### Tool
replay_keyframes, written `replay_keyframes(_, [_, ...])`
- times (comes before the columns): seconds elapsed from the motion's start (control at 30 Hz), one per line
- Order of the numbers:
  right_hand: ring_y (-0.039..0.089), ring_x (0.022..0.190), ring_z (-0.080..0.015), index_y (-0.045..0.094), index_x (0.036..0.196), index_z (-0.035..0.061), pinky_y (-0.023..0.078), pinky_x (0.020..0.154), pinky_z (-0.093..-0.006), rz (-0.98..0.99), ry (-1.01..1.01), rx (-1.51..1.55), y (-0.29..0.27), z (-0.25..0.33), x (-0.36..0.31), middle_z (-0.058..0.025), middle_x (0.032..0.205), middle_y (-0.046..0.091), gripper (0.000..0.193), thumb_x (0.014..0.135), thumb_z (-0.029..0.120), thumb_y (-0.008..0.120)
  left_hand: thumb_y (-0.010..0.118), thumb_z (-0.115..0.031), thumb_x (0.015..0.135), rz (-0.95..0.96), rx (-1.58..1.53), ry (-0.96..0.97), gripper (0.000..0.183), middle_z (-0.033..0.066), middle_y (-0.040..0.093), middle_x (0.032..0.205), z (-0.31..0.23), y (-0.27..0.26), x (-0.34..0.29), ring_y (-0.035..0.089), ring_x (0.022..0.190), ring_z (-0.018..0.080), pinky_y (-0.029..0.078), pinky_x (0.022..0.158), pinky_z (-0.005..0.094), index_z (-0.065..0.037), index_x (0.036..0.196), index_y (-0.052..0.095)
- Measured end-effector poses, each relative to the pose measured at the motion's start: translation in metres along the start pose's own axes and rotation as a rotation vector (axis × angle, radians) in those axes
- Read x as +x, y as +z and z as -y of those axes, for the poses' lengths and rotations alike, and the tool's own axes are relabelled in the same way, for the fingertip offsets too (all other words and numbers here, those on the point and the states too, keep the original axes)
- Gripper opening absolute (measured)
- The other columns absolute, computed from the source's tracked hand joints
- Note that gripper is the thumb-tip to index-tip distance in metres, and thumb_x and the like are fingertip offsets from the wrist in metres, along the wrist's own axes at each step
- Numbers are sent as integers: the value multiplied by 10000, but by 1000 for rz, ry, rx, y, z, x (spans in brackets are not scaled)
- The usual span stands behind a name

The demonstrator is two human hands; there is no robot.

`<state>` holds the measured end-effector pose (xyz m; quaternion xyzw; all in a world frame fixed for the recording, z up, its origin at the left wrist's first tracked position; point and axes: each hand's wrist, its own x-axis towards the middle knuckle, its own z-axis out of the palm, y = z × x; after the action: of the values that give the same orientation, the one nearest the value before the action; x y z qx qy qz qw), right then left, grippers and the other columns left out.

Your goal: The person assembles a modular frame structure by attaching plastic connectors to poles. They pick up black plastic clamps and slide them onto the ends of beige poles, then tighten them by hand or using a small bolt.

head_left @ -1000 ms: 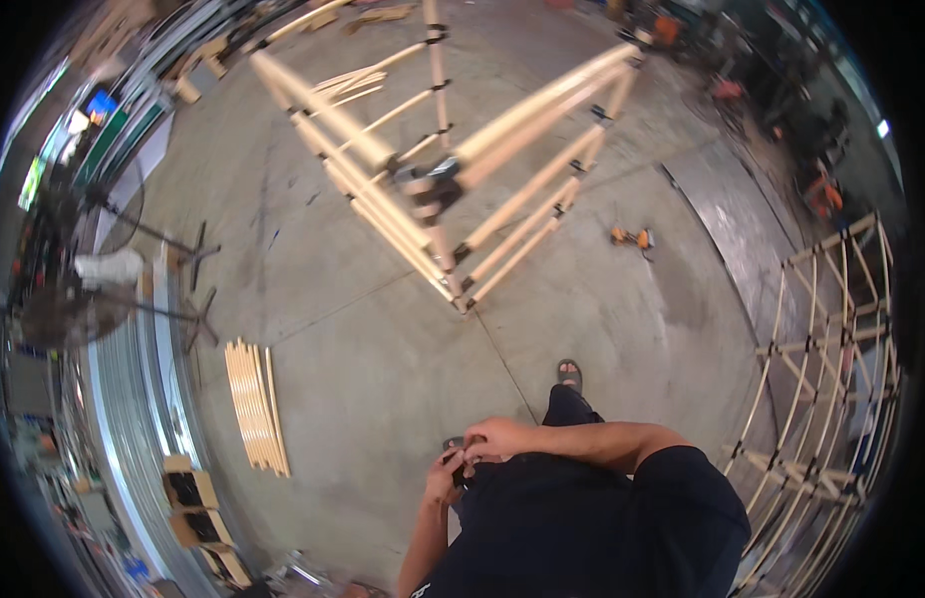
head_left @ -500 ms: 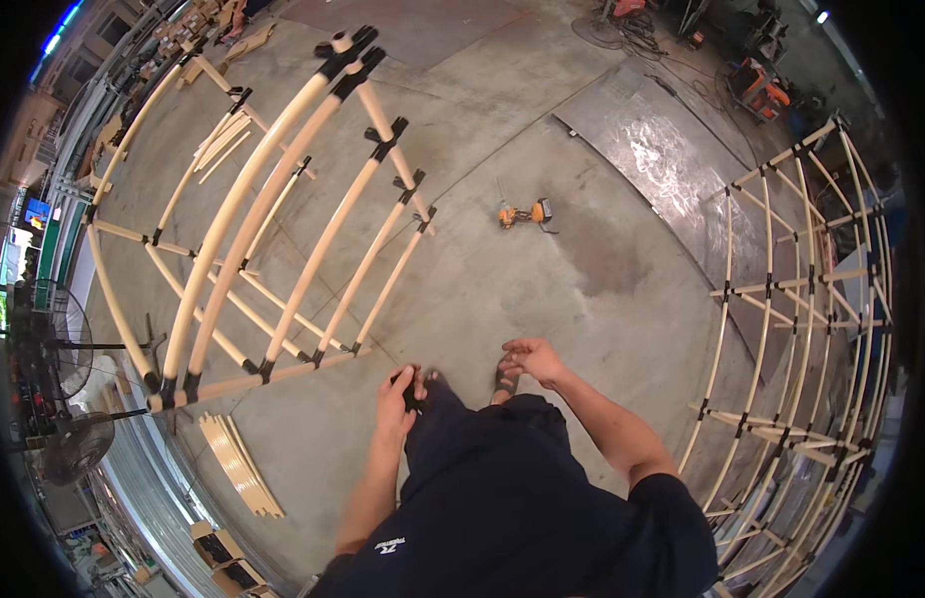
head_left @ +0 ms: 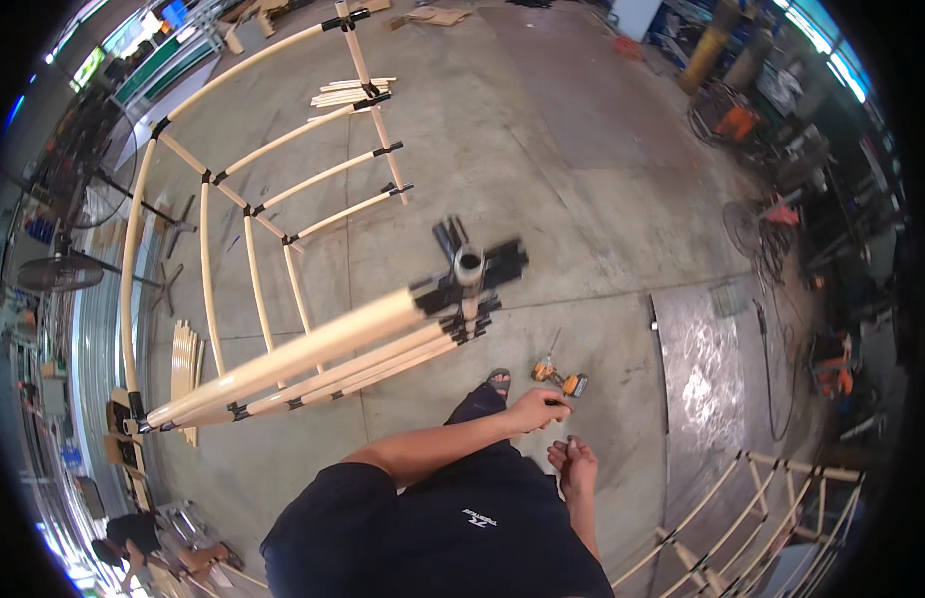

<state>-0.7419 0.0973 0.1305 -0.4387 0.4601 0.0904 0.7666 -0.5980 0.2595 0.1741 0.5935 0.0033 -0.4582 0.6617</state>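
My left hand (head_left: pixel 535 411) reaches across in front of me, its fingers closed around a small black piece, mostly hidden by the hand. Just right of and below it is my right hand (head_left: pixel 574 461), with fingers loosely curled and nothing visible in them. An orange and black cordless drill (head_left: pixel 559 377) with a long bit lies on the floor just beyond my hands. To the left stands a large frame of cream-coloured pipes (head_left: pixel 313 344) joined by black fittings. Its nearest upper corner, with a black pipe joint (head_left: pixel 469 261), rises close beyond my left hand.
Loose pipes (head_left: pixel 186 369) lie left of the frame, and more (head_left: pixel 348 93) lie behind it. A metal sheet (head_left: pixel 707 374) covers floor at right. Another pipe frame (head_left: pixel 752 518) stands lower right. Pedestal fans (head_left: pixel 59 273) are at left; a person (head_left: pixel 134 543) works lower left.
The view has swung left, so the large frame looms nearer and the other frame drops to the lower right. My left hand has moved right, across my body, and close to my right hand.
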Motion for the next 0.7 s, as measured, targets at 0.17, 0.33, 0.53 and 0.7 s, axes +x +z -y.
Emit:
replay_keyframes(0.17, [609,695,-143,635,1120,-31,564,659,-286,127,-238,-191,56,164,73,-70,911,646,172,987,77,615,679,-192,958,-57,-88,131,205,-1,648,785,-81,-7,82,520,570,62,411,507,235,-13,1052,712])
replay_keyframes(0.33, [637,777,-144,625,1139,-19,557,688,-284,398,-217,-314,151,280,143,-69,932,651,190,961,44,638,673,-182,964,-305,-435,159,176,-13,626,738,-123,-40,145,519,596,49,417,522,237,-26,1034,716])
replay_keyframes(0.53, [661,774,-149,627,1101,-35,564,724,-291,797,-257,-688,266,360,258,-99,917,684,160,945,0,637,669,-227,976,-816,-532,299,185,-30,587,675,-211,-89,210,502,563,53,376,501,238,-56,1034,705])
replay_keyframes(0.7, [659,774,-125,650,1050,-34,549,723,-272,1002,-214,-851,355,444,283,-74,914,706,130,935,24,663,659,-157,979,-1021,-913,610,153,-11,660,781,-270,-96,269,508,587,51,390,519,220,-30,1051,703])
